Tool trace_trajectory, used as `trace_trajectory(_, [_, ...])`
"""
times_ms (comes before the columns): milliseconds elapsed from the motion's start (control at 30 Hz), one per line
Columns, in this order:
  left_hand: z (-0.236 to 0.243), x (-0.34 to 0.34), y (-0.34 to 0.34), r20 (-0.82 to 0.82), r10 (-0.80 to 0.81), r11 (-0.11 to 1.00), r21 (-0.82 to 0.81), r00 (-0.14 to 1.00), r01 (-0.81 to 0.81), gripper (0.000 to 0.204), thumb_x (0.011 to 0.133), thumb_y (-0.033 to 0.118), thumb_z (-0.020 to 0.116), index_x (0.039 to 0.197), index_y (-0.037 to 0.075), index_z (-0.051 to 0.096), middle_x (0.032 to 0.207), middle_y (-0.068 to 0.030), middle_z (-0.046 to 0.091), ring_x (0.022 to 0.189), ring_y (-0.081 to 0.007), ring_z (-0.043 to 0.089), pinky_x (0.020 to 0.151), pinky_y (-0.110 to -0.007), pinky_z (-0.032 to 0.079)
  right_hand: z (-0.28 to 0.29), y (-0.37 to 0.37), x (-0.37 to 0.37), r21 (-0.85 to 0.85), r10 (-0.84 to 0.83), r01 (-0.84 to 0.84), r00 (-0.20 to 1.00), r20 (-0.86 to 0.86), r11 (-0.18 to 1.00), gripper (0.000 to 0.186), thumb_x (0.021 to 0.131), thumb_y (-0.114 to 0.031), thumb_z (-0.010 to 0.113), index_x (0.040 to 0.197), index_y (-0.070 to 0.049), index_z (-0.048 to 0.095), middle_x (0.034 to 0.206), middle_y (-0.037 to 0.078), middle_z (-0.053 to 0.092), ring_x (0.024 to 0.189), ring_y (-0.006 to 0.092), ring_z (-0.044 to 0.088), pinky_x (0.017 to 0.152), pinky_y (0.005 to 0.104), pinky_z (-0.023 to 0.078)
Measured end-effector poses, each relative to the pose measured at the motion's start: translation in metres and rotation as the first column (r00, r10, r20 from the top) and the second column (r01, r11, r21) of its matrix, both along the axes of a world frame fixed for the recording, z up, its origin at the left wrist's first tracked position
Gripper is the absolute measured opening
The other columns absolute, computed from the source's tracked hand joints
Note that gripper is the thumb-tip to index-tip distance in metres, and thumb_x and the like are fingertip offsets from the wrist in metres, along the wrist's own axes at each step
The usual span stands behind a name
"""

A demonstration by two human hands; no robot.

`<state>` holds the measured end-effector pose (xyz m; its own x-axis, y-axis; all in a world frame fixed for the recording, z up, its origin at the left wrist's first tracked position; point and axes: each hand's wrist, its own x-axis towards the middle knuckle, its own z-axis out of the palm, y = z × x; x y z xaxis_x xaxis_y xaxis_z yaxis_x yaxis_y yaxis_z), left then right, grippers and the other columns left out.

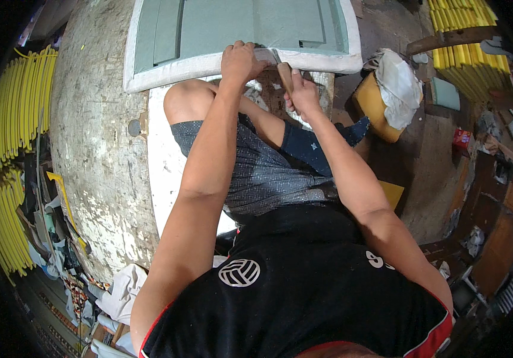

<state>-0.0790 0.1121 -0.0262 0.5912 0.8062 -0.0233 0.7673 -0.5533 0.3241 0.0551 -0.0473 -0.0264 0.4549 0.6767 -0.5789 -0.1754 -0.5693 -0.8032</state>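
A grey-green panel with a white padded-looking border lies across my raised knee at the top of the view. My left hand bears on the near border, fingers curled over it and thumb pointing right. In my right hand is a wooden-handled tool, fingers wrapped round its handle. Its narrow metal blade points up and left, meeting the border just right of my left thumb. The blade's tip is too small to make out, so its exact kind does not show.
A worn, paint-spattered board stretches along the left. Yellow slatted stacks stand at far left, others at upper right. White cloth drapes over a yellow-orange container. A red packet lies among scraps on the right.
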Motion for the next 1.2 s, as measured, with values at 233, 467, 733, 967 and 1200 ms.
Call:
trace_trajectory(233, [0.014,0.003,-0.006,-0.006,0.033,0.999,-0.009,0.999,-0.033,0.061,0.078,0.049,0.078,0.124,0.009,0.071,0.120,-0.0207,0.069,0.113,-0.0406,0.064,0.100,-0.046,0.051,-0.004,-0.005,-0.001,0.020,0.015,-0.016,0.998,0.053,1.000,0.068,0.103,-0.062,0.048,0.095,0.003,0.064,0.065,0.010,0.060,0.044,0.0176,0.056,0.040,0.0333,0.045])
trace_trajectory(467, [0.013,0.005,-0.005,-0.010,0.017,1.000,0.007,1.000,-0.017,0.062,0.078,0.050,0.078,0.123,0.007,0.072,0.115,-0.0206,0.071,0.112,-0.0402,0.065,0.100,-0.046,0.051,-0.014,0.003,-0.007,0.021,0.030,-0.038,0.954,0.297,0.999,0.066,0.104,-0.061,0.046,0.098,0.001,0.064,0.067,0.007,0.060,0.048,0.0156,0.057,0.042,0.0305,0.046])
trace_trajectory(733, [0.013,0.007,-0.005,0.002,0.015,1.000,0.021,1.000,-0.016,0.061,0.079,0.050,0.077,0.121,0.006,0.072,0.115,-0.0219,0.071,0.111,-0.0412,0.064,0.098,-0.046,0.052,-0.009,-0.001,0.007,0.014,0.015,-0.011,0.964,-0.267,1.000,0.071,0.105,-0.066,0.039,0.100,0.001,0.064,0.066,0.007,0.058,0.048,0.0162,0.053,0.042,0.0344,0.043])
trace_trajectory(967, [0.014,0.002,-0.007,0.032,0.036,0.999,0.005,0.999,-0.037,0.063,0.078,0.049,0.078,0.127,0.009,0.070,0.122,-0.0228,0.069,0.115,-0.0423,0.064,0.101,-0.048,0.051,-0.002,-0.003,-0.006,-0.013,0.036,-0.037,0.999,-0.025,0.999,0.061,0.105,-0.062,0.045,0.095,-0.004,0.062,0.068,0.002,0.056,0.052,0.0125,0.053,0.045,0.0292,0.044])
trace_trajectory(1200, [0.016,0.003,-0.006,0.185,0.055,0.995,-0.089,0.981,-0.039,0.045,0.084,0.035,0.075,0.122,0.011,0.074,0.124,-0.0182,0.069,0.116,-0.0384,0.063,0.106,-0.046,0.047,0.043,0.006,0.006,0.243,-0.202,0.168,0.972,0.123,0.955,0.057,0.106,-0.052,0.050,0.103,0.002,0.066,0.070,0.005,0.058,0.059,0.0185,0.065,0.057,0.0351,0.050])
